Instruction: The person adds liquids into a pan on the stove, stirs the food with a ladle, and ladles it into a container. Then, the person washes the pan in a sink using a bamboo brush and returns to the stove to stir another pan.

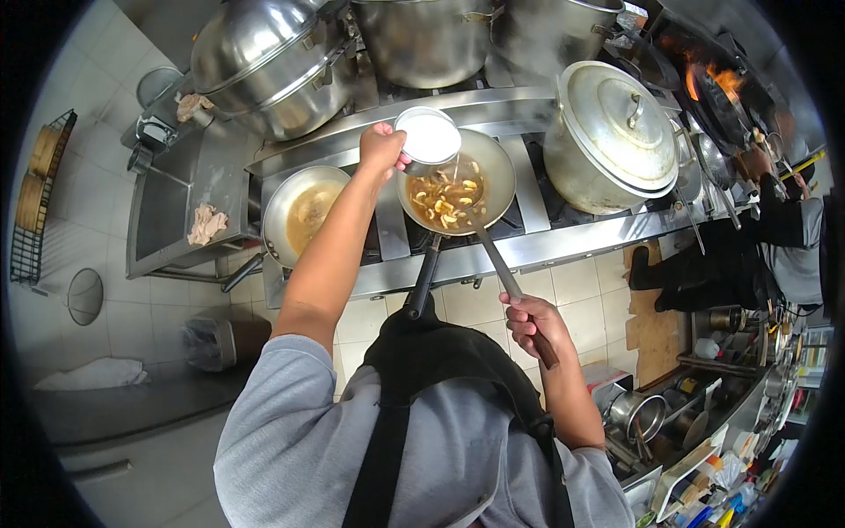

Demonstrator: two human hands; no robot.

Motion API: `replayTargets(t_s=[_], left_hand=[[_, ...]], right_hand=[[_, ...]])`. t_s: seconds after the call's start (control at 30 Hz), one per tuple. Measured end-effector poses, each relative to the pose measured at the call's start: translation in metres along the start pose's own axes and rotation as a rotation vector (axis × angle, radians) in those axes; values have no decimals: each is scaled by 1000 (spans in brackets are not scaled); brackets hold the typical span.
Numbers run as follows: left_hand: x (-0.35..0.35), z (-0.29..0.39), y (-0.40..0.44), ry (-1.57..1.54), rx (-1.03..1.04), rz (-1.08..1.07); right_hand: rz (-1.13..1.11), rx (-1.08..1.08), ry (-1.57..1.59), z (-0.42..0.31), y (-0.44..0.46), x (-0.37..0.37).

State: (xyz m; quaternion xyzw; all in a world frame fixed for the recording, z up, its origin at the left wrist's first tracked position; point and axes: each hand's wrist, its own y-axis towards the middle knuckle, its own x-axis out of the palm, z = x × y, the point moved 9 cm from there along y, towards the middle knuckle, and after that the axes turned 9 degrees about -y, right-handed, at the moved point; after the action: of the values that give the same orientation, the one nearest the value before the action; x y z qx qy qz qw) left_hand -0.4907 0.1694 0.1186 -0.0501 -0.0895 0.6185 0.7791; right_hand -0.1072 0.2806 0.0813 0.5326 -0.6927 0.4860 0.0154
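My left hand [384,150] grips the rim of a small metal bowl [429,135] with white contents, held over the far side of a frying pan [502,176]. A thin stream runs from the bowl into the pan. Brown sauce with pale, mushroom-like slices [446,195] fills the pan's bottom. My right hand [535,326] is closed around the shaft of a long-handled cooking utensil [498,260]. Its far end dips into the sauce, so its head is hidden. The pan's black handle [425,280] points toward my apron, with neither hand on it.
Left on the stove sits a second frying pan [308,207] with brownish liquid. A large lidded pot [607,141] stands to the right, and steel pots [421,40] line the back. Far right, a co-worker [783,238] stands by a wok with flames [723,84].
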Motion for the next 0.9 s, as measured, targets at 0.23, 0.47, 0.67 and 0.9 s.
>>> replayTargets(t_s=[0.23,0.47,0.67,0.9], left_hand=[[0,2,-1,-14,-5,-9],[-1,4,1,-12,8,-1],[-2,6,0,-20,11,-4],[-1,5,3,-11,2,-12]], right_hand=[[168,-194,-463,-9,2,2],[420,-343,-1009,-31,-3,-7],[478,-429,-1340,-9,15,-22],[-43,30,102,2,2,3]])
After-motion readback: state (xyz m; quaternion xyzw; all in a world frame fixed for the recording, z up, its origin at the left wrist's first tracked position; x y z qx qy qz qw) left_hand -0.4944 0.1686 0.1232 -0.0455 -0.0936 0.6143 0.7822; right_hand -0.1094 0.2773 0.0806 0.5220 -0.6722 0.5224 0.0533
